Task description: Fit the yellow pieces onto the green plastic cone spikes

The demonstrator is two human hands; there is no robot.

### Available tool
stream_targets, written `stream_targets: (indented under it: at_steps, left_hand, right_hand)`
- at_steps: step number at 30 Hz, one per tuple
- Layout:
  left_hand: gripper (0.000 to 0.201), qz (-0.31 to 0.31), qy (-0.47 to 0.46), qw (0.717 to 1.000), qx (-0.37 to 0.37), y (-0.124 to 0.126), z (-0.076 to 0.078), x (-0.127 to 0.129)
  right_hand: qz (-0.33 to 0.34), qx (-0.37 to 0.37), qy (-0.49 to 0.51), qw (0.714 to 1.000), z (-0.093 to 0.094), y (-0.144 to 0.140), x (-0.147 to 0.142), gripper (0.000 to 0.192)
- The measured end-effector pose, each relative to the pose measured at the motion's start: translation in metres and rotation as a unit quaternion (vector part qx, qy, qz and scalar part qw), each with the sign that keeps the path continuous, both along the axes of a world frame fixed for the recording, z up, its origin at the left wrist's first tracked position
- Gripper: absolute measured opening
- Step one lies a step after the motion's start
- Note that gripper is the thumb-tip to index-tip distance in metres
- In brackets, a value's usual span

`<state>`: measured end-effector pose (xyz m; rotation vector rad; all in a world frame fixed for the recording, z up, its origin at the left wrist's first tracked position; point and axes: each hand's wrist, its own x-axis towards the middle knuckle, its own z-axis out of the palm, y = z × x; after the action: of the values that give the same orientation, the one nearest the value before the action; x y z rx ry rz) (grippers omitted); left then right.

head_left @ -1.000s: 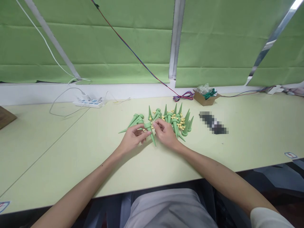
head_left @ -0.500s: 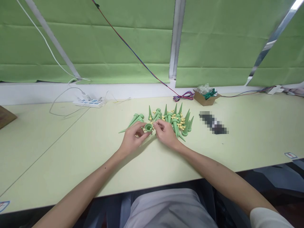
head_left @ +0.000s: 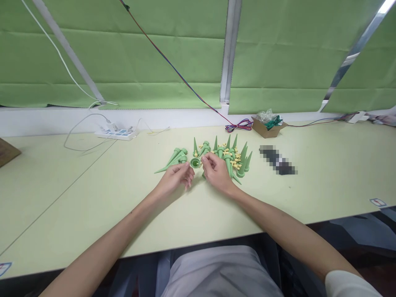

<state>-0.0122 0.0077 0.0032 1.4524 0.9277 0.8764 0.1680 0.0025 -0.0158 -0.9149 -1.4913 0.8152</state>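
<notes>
Cardboard box (head_left: 266, 128) sits at the table's (head_left: 93, 198) far edge, right of centre — it holds a crumpled clear plastic bag and something dark green; can't resolve the contents further.

Green spike (head_left: 195, 163) is held between both hands just above the table, at the near-left edge of the spike pile (head_left: 229, 159). Its open round mouth faces the camera, so the long axis runs roughly away from the viewer, tip hidden behind the rim. Can't tell exact tilt.

Right hand (head_left: 217, 174): thumb and forefinger pinched at the spike's right rim, possibly on a small yellow part — too small to confirm. Left hand (head_left: 175, 180): fingers curled, fingertips (head_left: 187, 166) touching the spike's left side, a loose supporting grip rather than a full clench.

Pile: green cones, several standing tip-up, others lying flat, with small yellow pieces mixed in. A separate cluster of lying spikes (head_left: 175, 159) is just left of the held one, tips pointing left and toward the viewer.

Elsewhere — white power strip (head_left: 116, 133) with cable at far left, red-blue wire bundle (head_left: 238, 125) coiled beside the box, a blurred dark object (head_left: 278, 160) right of the pile.
</notes>
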Motion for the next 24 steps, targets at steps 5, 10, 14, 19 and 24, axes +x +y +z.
stream_targets:
  at_steps: [5,10,14,19,24]
  left_hand:
    - [0.058,-0.038,-0.029,0.993,-0.108,-0.0022,0.0034,-0.0001]
    - [0.047,-0.064,-0.078,0.986,-0.136,-0.0043,0.0025,-0.0003]
    - [0.043,-0.062,-0.077,0.989,-0.110,-0.0032,0.0026,-0.0016]
    - [0.039,-0.064,-0.044,0.996,-0.047,-0.0033,0.0025,-0.0036]
    - [0.029,-0.047,0.079,0.991,0.099,-0.0068,0.0058,-0.0053]
  right_hand:
    - [0.029,0.029,-0.029,0.999,0.0050,-0.0063,-0.0002,0.032]
    - [0.040,0.040,-0.049,0.997,0.0054,-0.0058,-0.0004,0.029]
    - [0.039,0.036,-0.065,0.996,0.0038,-0.0042,-0.0003,0.029]
    - [0.033,0.038,-0.069,0.996,0.0029,-0.0038,0.0000,0.030]
    - [0.022,0.034,-0.077,0.996,0.0029,-0.0032,-0.0007,0.033]
